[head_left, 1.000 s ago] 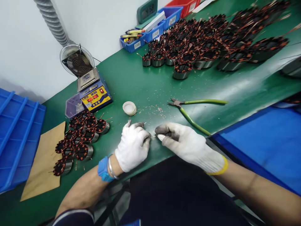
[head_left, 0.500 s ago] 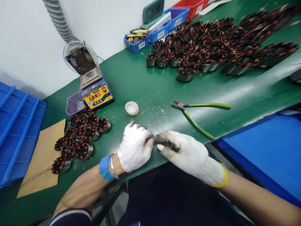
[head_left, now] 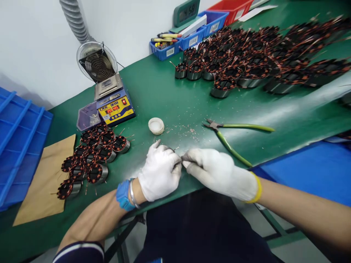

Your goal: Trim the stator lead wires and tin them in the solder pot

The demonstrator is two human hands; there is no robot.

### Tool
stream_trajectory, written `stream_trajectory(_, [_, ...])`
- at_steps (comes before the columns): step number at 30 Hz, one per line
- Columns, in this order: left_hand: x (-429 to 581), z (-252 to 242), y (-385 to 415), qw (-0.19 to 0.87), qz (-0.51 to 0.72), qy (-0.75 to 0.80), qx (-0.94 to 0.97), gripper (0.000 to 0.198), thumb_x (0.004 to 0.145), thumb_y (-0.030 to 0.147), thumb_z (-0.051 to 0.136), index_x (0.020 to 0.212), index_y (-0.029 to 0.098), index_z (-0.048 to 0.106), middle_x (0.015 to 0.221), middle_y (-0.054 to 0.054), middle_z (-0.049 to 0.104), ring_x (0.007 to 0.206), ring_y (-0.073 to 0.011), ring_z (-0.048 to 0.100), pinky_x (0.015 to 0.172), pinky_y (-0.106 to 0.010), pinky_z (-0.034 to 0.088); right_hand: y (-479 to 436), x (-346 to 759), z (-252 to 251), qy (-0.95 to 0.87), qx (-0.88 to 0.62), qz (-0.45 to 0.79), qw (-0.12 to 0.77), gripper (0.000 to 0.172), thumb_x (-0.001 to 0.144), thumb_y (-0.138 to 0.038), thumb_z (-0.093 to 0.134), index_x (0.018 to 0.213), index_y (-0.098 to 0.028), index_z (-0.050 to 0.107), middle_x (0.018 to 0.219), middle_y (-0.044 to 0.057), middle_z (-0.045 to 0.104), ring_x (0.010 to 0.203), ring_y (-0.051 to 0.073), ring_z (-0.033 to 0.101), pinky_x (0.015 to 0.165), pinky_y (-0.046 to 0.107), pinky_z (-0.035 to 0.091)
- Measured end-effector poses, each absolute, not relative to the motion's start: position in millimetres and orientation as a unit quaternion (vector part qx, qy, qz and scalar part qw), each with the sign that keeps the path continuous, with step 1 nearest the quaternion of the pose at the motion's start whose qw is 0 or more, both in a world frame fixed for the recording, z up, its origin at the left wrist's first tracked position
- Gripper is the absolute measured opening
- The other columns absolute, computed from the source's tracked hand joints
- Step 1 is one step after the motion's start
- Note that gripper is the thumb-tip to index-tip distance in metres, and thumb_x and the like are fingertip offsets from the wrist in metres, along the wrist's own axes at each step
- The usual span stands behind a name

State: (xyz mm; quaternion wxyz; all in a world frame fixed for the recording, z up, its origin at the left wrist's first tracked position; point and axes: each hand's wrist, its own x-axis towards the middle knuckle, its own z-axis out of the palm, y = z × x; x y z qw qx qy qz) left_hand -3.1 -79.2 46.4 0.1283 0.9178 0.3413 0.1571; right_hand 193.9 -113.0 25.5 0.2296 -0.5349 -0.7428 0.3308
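Observation:
My left hand (head_left: 160, 171), in a white glove, is curled shut over a small part on the green table (head_left: 170, 98); the part is hidden under the fingers. My right hand (head_left: 216, 170), also gloved, pinches at a thin wire end right against the left fingertips. Green-handled cutters (head_left: 233, 133) lie open just beyond the right hand. A small white cap (head_left: 156, 125) sits beyond the left hand. A cluster of copper-wound stators (head_left: 93, 155) stands left of the left hand.
A soldering station (head_left: 113, 106) with a round fan guard stands at the back left. A large heap of stators (head_left: 263, 54) fills the far right. Blue bins (head_left: 192, 34) line the wall. A blue crate (head_left: 19, 146) and brown cardboard (head_left: 44, 182) lie left.
Both hands have closed together, the right one sliding left until its fingertips meet the left hand's. The view has tilted slightly down.

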Motion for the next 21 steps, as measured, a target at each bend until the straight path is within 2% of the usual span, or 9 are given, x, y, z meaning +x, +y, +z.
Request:
stream_trajectory(2, [-2.7, 46.6, -79.5, 0.117, 0.153, 0.336, 0.922, 0.016, 0.091, 0.019, 0.057, 0.080, 0.022, 0.068, 0.081, -0.004, 0.070, 0.094, -0.0242, 0.066, 0.119, -0.056, 0.040, -115.6, 185.2, 27.5, -0.589, -0.557, 0.536, 0.236, 0.025, 0.094, -0.030, 0.043, 0.075, -0.021, 0.059, 0.059, 0.002, 0.065, 0.049, 0.017, 0.061, 0.050, 0.027, 0.047])
stream_trajectory(4, [-2.5, 46.8, -79.6, 0.114, 0.150, 0.331, 0.924, 0.017, 0.091, 0.019, 0.056, 0.080, 0.022, 0.068, 0.081, -0.004, 0.070, 0.093, -0.0241, 0.066, 0.119, -0.056, 0.040, -117.9, 184.5, 26.6, -0.543, -0.545, 0.593, 0.238, 0.026, 0.094, -0.032, 0.042, 0.074, -0.022, 0.055, 0.056, 0.001, 0.063, 0.047, 0.017, 0.061, 0.048, 0.028, 0.049])
stream_trajectory(7, [-2.2, 47.0, -79.5, 0.124, 0.149, 0.331, 0.924, 0.017, 0.091, 0.018, 0.055, 0.082, 0.022, 0.069, 0.082, -0.004, 0.071, 0.091, -0.0230, 0.066, 0.120, -0.055, 0.039, -117.3, 200.6, 23.6, -0.715, -0.536, 0.367, 0.258, 0.021, 0.092, -0.032, 0.053, 0.093, -0.020, 0.070, 0.082, 0.007, 0.076, 0.069, 0.022, 0.072, 0.065, 0.033, 0.058])
stream_trajectory(10, [-1.7, 48.0, -79.2, 0.123, 0.146, 0.331, 0.924, 0.017, 0.090, 0.018, 0.056, 0.082, 0.021, 0.071, 0.085, -0.006, 0.072, 0.091, -0.0229, 0.067, 0.121, -0.053, 0.039, -110.9, 221.7, 23.8, -0.883, -0.397, 0.078, 0.237, 0.029, 0.093, -0.017, 0.053, 0.110, -0.022, 0.075, 0.103, 0.011, 0.079, 0.092, 0.025, 0.074, 0.093, 0.045, 0.058])
stream_trajectory(12, [-1.1, 49.7, -79.1, 0.122, 0.137, 0.332, 0.925, 0.017, 0.090, 0.018, 0.056, 0.082, 0.020, 0.071, 0.086, -0.007, 0.073, 0.090, -0.0230, 0.066, 0.121, -0.052, 0.039, -106.5, 227.1, 24.8, -0.919, -0.325, 0.023, 0.224, 0.037, 0.094, -0.009, 0.046, 0.111, -0.023, 0.076, 0.106, 0.012, 0.079, 0.094, 0.025, 0.073, 0.101, 0.051, 0.055])
stream_trajectory(14, [-0.2, 51.8, -79.1, 0.122, 0.118, 0.335, 0.927, 0.016, 0.090, 0.019, 0.057, 0.083, 0.020, 0.071, 0.087, -0.007, 0.074, 0.091, -0.0233, 0.066, 0.121, -0.052, 0.038, -105.2, 222.4, 24.6, -0.905, -0.348, 0.084, 0.232, 0.031, 0.094, -0.015, 0.048, 0.106, -0.022, 0.076, 0.104, 0.013, 0.079, 0.091, 0.026, 0.073, 0.097, 0.052, 0.057])
stream_trajectory(16, [0.9, 53.6, -78.9, 0.119, 0.094, 0.332, 0.931, 0.016, 0.091, 0.020, 0.057, 0.083, 0.020, 0.071, 0.087, -0.007, 0.074, 0.093, -0.0241, 0.067, 0.121, -0.053, 0.037, -107.8, 210.9, 22.7, -0.841, -0.433, 0.216, 0.242, 0.025, 0.097, -0.027, 0.049, 0.092, -0.020, 0.073, 0.089, 0.013, 0.078, 0.078, 0.025, 0.072, 0.079, 0.045, 0.062])
stream_trajectory(19, [1.8, 54.5, -77.5, 0.116, 0.071, 0.318, 0.938, 0.017, 0.092, 0.022, 0.057, 0.085, 0.019, 0.073, 0.085, -0.007, 0.074, 0.094, -0.0259, 0.067, 0.121, -0.057, 0.035, -115.1, 197.7, 17.3, -0.729, -0.512, 0.385, 0.239, 0.039, 0.104, -0.035, 0.038, 0.073, -0.023, 0.058, 0.059, 0.005, 0.066, 0.050, 0.019, 0.063, 0.049, 0.032, 0.055])
stream_trajectory(21, [1.8, 54.1, -75.8, 0.120, 0.072, 0.308, 0.941, 0.019, 0.092, 0.024, 0.056, 0.087, 0.018, 0.073, 0.085, -0.007, 0.074, 0.094, -0.0266, 0.067, 0.119, -0.059, 0.035, -116.8, 200.7, 12.8, -0.731, -0.509, 0.388, 0.238, 0.037, 0.104, -0.033, 0.039, 0.074, -0.024, 0.059, 0.058, 0.004, 0.066, 0.047, 0.019, 0.063, 0.045, 0.031, 0.054])
